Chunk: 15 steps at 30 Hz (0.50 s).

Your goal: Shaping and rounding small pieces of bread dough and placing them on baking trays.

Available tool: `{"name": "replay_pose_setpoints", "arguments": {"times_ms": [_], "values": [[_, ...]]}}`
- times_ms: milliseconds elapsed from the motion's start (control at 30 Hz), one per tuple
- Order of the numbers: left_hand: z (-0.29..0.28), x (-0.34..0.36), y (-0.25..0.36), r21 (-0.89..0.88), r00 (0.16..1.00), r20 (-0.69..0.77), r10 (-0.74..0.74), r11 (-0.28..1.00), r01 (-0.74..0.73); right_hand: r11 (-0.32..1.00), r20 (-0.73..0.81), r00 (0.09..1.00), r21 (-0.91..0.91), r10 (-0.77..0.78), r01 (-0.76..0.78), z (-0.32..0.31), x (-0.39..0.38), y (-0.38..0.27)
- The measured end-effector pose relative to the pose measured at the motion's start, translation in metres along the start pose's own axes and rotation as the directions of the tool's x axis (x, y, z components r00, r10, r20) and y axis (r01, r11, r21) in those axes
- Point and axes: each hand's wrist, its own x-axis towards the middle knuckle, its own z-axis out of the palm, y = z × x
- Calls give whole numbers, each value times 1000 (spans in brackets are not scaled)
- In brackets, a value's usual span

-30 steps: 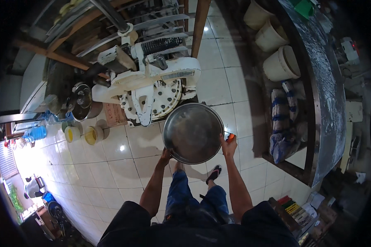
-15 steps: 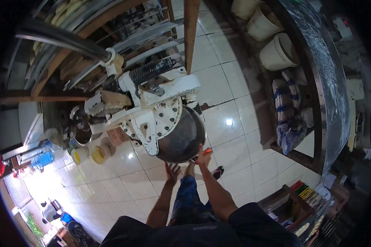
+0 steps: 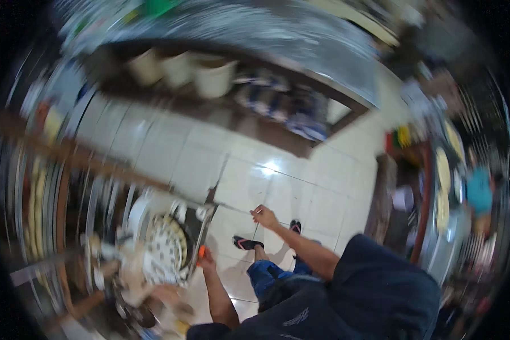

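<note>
My left hand is closed around a small bright orange piece of unclear kind, beside the near side of a white machine. That machine, a dough mixer by its look, has a white perforated disc and a bowl edge below my view at the left. Apart from it, my right hand hangs over the tiled floor with its fingers curled together. Whether anything is in those fingers is blurred. Both arms reach forward from my dark shirt.
A metal-topped table crosses the far side, with pale buckets and wrapped packs on its lower shelf. Wooden racks stand at the left. At the right is a wooden unit near trays with long pale dough pieces.
My view has swung to the right, so the mixer now lies at the left. My right hand has come away from the bowl, and the orange piece now shows at my left hand.
</note>
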Motion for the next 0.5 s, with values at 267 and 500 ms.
{"name": "replay_pose_setpoints", "arguments": {"times_ms": [267, 500], "values": [[38, 7, 65, 391, 940, 181, 289, 856, -338, 928, -624, 742, 373, 245, 7, -303, -116, 196], [272, -50, -47, 688, 783, 576, 236, 377, -620, 694, -654, 393, 291, 647, -658, -319, -267, 398]]}}
